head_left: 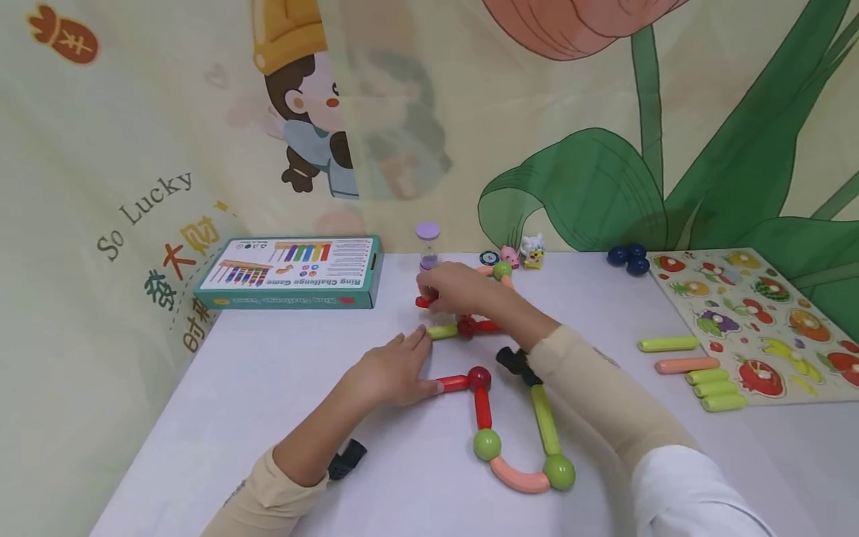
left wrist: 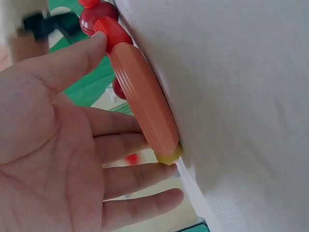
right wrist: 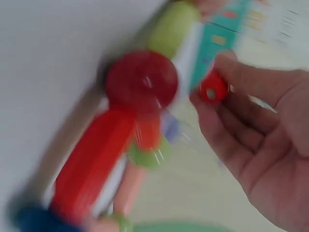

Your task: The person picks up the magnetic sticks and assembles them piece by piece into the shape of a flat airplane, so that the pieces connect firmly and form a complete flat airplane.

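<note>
Head view: right hand [head_left: 456, 287], nearer red ball [head_left: 466, 327], pinched red rod [right wrist: 218, 83] far-left of it; left hand [head_left: 394, 371], straight-fingered, lay near-left.

White-covered table [head_left: 268, 395] with toys across its far edge, its middle and its right side
At the far left lies a flat teal-and-white game box [head_left: 288, 276]; to its right stand a purple-capped sand timer [head_left: 427, 242], a round token [head_left: 489, 259], a pink pig figure [head_left: 510, 257] and a white figure [head_left: 533, 250]; dark blue balls [head_left: 628, 259] sit clustered near a fruit-picture board [head_left: 728, 298] lying flat at the right, with loose green rods [head_left: 668, 344] and a pink rod [head_left: 687, 365] by its left edge; in the middle lies a winding chain of coloured rods and balls [head_left: 483, 409], red, green and pink, partly hidden
</note>
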`<state>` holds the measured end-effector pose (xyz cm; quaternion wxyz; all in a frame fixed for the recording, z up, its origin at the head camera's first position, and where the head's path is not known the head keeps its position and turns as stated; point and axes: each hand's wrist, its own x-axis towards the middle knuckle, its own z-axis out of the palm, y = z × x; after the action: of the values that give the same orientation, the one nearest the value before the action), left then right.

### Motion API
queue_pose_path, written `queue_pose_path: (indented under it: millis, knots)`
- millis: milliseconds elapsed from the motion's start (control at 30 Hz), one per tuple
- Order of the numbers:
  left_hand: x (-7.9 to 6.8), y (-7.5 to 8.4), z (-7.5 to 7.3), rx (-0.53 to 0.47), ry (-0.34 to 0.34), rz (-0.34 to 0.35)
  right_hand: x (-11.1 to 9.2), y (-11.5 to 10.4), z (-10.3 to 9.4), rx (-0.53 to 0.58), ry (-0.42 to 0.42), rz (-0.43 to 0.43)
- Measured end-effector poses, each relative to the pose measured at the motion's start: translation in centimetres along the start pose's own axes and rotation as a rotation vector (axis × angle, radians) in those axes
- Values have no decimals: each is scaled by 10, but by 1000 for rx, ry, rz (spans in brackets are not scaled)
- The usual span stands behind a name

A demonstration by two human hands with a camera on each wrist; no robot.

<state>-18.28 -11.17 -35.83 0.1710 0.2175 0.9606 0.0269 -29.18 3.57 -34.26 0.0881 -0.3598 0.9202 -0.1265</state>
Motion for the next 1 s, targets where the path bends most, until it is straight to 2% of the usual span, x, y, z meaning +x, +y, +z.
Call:
queue_pose_path:
  millis: [100, 167, 267, 367, 533, 633, 767, 867, 1000]
  knots:
    - [1, 2, 1, -13, -9, -16, -54, 5, -4, 201, 60, 12]
    - [1, 4, 1, -24, -14, -20, -87, 6, 0, 281, 81, 16]
    - [0, 5, 1, -28, -12, -14, -125, 6, 12, 304, 68, 78]
    - [0, 7, 0, -17, -4, 1, -148, 7, 24, 252, 56, 175]
    - [1, 9, 0, 3, 1, 5, -157, 9, 37, 204, 65, 276]
    - [1, 10, -1, 7, 2, 2, -153, 4, 41, 198, 67, 251]
    - [1, 11, -2, -5, 4, -4, -147, -1, 41, 194, 91, 167]
    - [2, 11, -2, -5, 10, -2, -151, 5, 33, 222, 113, 165]
    - [4, 12, -2, 10, 39, 23, -174, 32, 6, 165, 154, 271]
